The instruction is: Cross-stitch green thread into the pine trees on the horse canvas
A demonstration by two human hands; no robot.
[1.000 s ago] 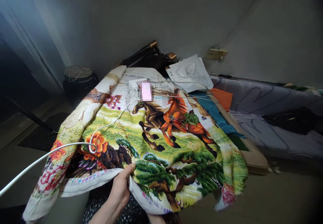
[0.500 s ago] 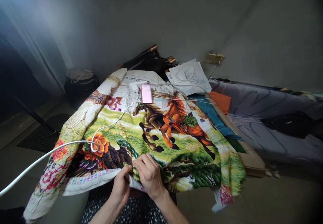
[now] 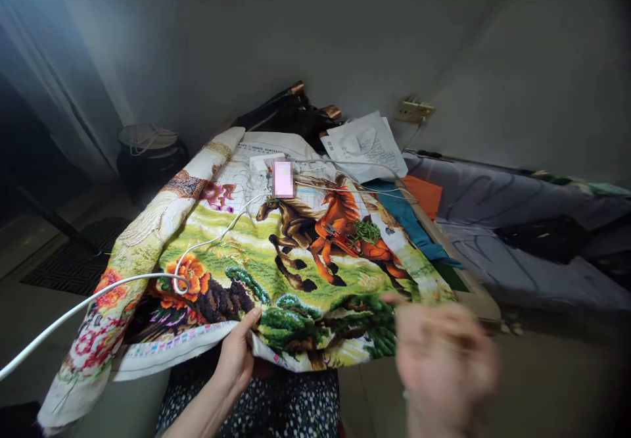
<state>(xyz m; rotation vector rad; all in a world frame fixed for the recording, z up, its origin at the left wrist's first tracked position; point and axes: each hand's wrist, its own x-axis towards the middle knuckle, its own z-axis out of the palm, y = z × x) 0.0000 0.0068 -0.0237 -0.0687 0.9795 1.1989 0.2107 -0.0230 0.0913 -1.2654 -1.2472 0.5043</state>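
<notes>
Right hand point(image 3: 444, 359) swung off right — blurred, left hand point(image 3: 236, 359) pinching embroidered cloth point(image 3: 276, 267) hem

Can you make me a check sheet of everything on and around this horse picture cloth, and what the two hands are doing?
Surface: a table edge shows at the right; the rest lies under the cloth.
Job's things: the embroidered cloth with horses, flowers and trees covers the top; a tuft of green thread lies on the orange horse.
Clutter: printed papers and orange and teal fabric at the far side.
Hands: the left hand pinches the cloth's near edge; the right hand is raised off the cloth, too blurred to tell its grip.
Cables: a white cable loops over the flowers.
Surroundings: a dark pot, a wall socket, grey bedding.
</notes>
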